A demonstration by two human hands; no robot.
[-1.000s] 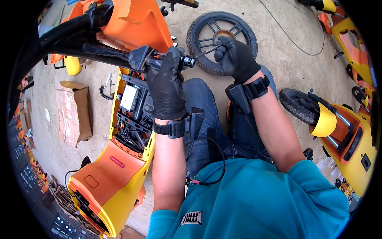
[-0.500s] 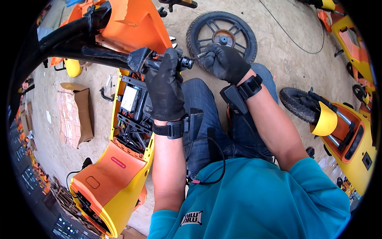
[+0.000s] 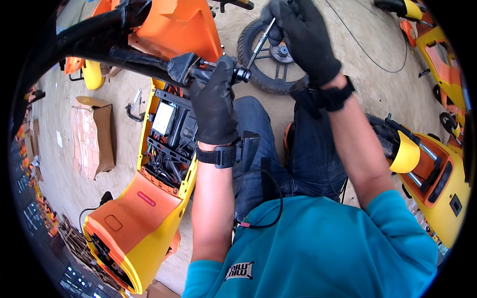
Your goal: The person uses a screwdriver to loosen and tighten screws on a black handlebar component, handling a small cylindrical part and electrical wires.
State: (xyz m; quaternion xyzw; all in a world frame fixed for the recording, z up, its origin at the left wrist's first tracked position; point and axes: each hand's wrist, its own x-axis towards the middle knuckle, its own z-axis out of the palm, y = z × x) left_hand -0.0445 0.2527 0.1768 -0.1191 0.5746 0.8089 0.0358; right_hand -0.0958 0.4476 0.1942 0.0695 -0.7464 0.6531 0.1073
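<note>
My left hand (image 3: 214,107), in a black glove, is closed around a dark cylindrical fitting at the end of the black frame tube (image 3: 134,68). Beyond its fingers a black ringed, socket-like end (image 3: 242,75) sticks out to the right. From there a slim silver wrench handle (image 3: 259,47) slants up and right. The gloved right hand (image 3: 305,42), raised high over the wheel, has its fingers curled at the handle's upper end; motion blur softens its outline. The fitting is mostly hidden behind the left hand.
A spoked black wheel (image 3: 253,82) lies on the floor ahead. At left stand a yellow-orange scooter body (image 3: 134,198) with exposed wiring and a cardboard box (image 3: 92,136). An orange panel (image 3: 181,27) is at the top. Another yellow vehicle (image 3: 437,188) is at right.
My right hand has moved up and away from the fitting, and the silver handle now shows at a steeper slant. The left hand keeps its hold on the fitting, slightly shifted to the right.
</note>
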